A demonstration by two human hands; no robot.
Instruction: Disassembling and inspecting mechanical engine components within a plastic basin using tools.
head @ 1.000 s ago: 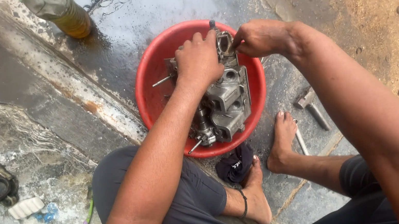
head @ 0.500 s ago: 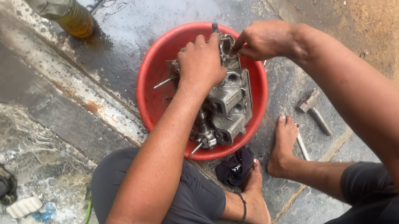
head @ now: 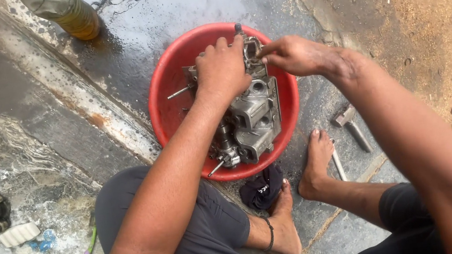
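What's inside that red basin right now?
A grey metal engine part sits in the red basin. The left hand rests on its top; the right hand works beside it. The basin's bottom under it is hidden.

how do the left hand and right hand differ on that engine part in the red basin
The left hand lies palm-down, fingers spread over the grey metal engine part; the right hand pinches with its fingertips at the part's far end. The left arm comes in from below, the right from the side. Both work over the red basin.
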